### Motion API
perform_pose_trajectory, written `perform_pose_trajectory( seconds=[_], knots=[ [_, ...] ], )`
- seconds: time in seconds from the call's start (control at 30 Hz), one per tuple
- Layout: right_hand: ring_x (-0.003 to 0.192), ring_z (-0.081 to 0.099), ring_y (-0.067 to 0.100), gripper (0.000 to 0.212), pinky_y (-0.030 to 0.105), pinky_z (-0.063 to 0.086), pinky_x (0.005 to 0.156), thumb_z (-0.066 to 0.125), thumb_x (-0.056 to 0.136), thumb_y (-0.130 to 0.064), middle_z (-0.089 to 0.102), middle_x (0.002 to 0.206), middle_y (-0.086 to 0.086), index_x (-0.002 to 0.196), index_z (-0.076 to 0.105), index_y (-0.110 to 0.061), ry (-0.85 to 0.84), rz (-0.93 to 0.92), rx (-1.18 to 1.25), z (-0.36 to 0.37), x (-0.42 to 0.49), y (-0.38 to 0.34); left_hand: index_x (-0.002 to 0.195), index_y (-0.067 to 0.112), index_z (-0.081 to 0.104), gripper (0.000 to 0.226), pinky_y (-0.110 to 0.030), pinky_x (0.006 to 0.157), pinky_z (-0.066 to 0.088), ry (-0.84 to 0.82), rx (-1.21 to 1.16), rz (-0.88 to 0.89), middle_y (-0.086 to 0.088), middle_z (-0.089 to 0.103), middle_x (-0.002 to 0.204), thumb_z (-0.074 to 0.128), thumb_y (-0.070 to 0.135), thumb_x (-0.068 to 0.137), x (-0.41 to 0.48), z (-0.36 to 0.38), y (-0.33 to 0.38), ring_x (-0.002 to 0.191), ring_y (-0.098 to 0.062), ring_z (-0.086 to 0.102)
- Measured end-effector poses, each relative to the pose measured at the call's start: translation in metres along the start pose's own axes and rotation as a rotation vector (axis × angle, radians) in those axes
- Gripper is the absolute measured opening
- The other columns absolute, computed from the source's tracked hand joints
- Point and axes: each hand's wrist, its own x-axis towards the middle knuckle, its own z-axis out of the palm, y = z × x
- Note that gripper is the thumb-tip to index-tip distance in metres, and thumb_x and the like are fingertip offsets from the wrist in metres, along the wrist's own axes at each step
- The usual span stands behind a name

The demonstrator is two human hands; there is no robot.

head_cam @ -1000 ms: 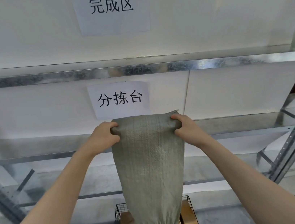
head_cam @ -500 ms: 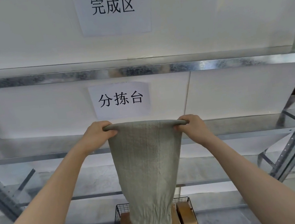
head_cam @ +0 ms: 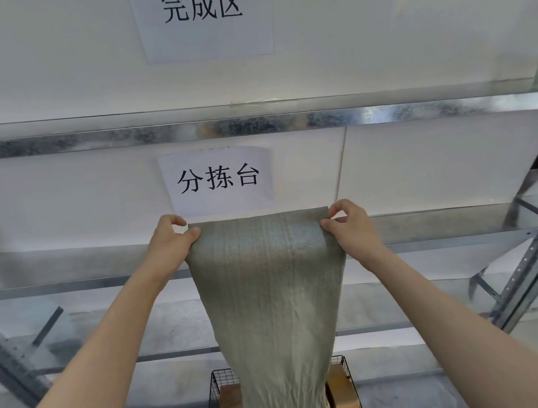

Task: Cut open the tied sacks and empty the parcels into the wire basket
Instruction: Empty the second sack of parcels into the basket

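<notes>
Both hands are raised in front w/ the sack [head_cam: 270, 300] hung between them, closed end up. Left hand [head_cam: 171, 243] pinches the top-left corner, thumb on the near face and fingers curled behind. Right hand [head_cam: 350, 227] pinches the top-right corner the same way, so neither is free. Sack hangs flat and limp, narrowing to a crumpled mouth that dips into the wire basket [head_cam: 215, 394] at the bottom of the view, right over the parcels [head_cam: 343, 397]: brown boxes and paper-wrapped pkgs piled inside. Basket sits in front of a metal rack [head_cam: 250, 127], w/ paper signs [head_cam: 219, 178] on the white wall behind. Going by how flat the fabric hangs, this sack is prob. about empty. Can't tell if a small item is caught near the mouth, since that part is bunched and partly cut off by the frame edge. Risks from here: grip is only a pinch at 2 corners, so a hard shake could pull the woven fabric out of one hand and drop the sack onto the pile. If the sack is pulled off sideways, the mouth may drag a top pkg over the rim, as the pile looks near rim height. Mouth could also snag on the wire. Lifting straight up first seems safer.
</notes>
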Motion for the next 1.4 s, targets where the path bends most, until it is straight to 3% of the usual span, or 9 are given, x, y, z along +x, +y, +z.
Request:
perform_pose_trajectory(
  seconds=[0.1,0.2,0.37,0.5,0.73,0.93,1.03,1.23,1.4],
  knots=[
    [0.064,0.043,0.018,0.018,0.021,0.032,0.048,0.047,0.093,-0.005,0.056,0.076,0.006,0.087,0.06,-0.015,-0.024,-0.039,-0.032,0.003,0.001,0.0,0.097,0.017,0.048,0.002,-0.031,0.061,0.036,-0.027,-0.026,0.028,-0.006,0.049,0.075,0.048,0.016,0.096,-0.001,0.002,0.003,0.063,-0.018,0.042],
    [0.079,0.051,0.011,0.04,0.021,0.041,0.065,0.033,0.092,0.003,0.059,0.088,-0.01,0.087,0.068,-0.016,-0.089,-0.037,-0.082,0.003,0.001,-0.005,0.084,0.017,0.059,0.025,-0.025,0.055,0.034,-0.067,0.0,0.081,-0.003,0.051,0.076,0.039,0.004,0.095,-0.003,0.002,0.008,0.061,-0.015,0.04],
    [0.096,0.051,0.011,0.049,0.03,0.045,0.091,0.034,0.084,0.007,0.054,0.109,-0.007,0.11,0.064,-0.022,-0.275,0.068,-0.104,0.0,0.003,-0.008,0.109,0.021,0.067,0.031,-0.024,0.079,0.042,-0.278,0.145,0.053,0.004,0.055,0.117,0.049,0.009,0.087,-0.008,-0.001,0.012,0.102,-0.014,0.051],
    [0.106,0.048,0.017,0.053,0.019,0.046,0.077,0.049,0.086,-0.001,0.042,0.126,0.002,0.136,0.047,-0.017,-0.402,-0.001,-0.26,0.0,-0.002,-0.011,0.137,0.019,0.044,0.069,-0.024,0.087,0.039,-0.445,0.427,0.067,0.002,0.042,0.125,0.072,0.03,0.075,-0.011,0.005,0.012,0.113,-0.014,0.044],
    [0.105,0.043,0.016,0.065,0.013,0.039,0.066,0.06,0.083,-0.01,0.03,0.129,0.002,0.142,0.034,-0.017,-0.44,-0.101,-0.513,0.006,-0.001,-0.007,0.138,0.019,0.038,0.078,-0.023,0.092,0.036,-0.486,0.701,0.12,0.001,0.033,0.12,0.076,0.039,0.074,-0.004,0.016,0.006,0.11,-0.014,0.039],
    [0.117,0.038,0.024,0.063,0.032,0.045,0.089,0.054,0.079,-0.003,0.031,0.122,0.003,0.138,0.035,-0.014,-0.393,-0.193,-0.711,0.016,-0.001,0.005,0.095,0.018,0.064,0.023,-0.026,0.071,0.043,-0.369,0.674,0.195,-0.003,0.047,0.1,0.06,0.018,0.073,0.006,0.016,-0.005,0.091,-0.019,0.05],
    [0.11,0.042,0.022,0.043,0.027,0.04,0.086,0.049,0.082,-0.001,0.036,0.109,0.0,0.124,0.053,-0.012,-0.346,-0.243,-0.681,0.018,0.001,0.011,0.055,0.011,0.047,0.013,-0.027,0.055,0.032,-0.313,0.592,0.184,0.0,0.038,0.069,0.055,0.019,0.062,0.007,0.01,-0.005,0.06,-0.016,0.04],
    [0.081,0.042,0.016,0.008,0.029,0.035,0.072,0.058,0.08,-0.007,0.047,0.088,-0.001,0.08,0.062,-0.001,-0.25,-0.165,-0.387,0.01,0.01,0.008,0.069,0.003,0.051,0.018,-0.029,0.06,0.036,-0.325,0.436,0.081,-0.002,0.044,0.071,0.063,0.015,0.072,0.006,-0.006,-0.005,0.065,-0.016,0.042],
    [0.084,0.058,0.018,0.015,0.034,0.048,0.076,0.059,0.086,-0.008,0.065,0.092,0.008,0.1,0.062,-0.002,-0.23,0.014,-0.054,0.003,0.014,0.012,0.097,0.01,0.058,0.018,-0.037,0.084,0.052,-0.275,0.163,-0.03,-0.005,0.059,0.09,0.064,0.004,0.082,0.008,-0.012,-0.012,0.082,-0.018,0.056]
  ],
)
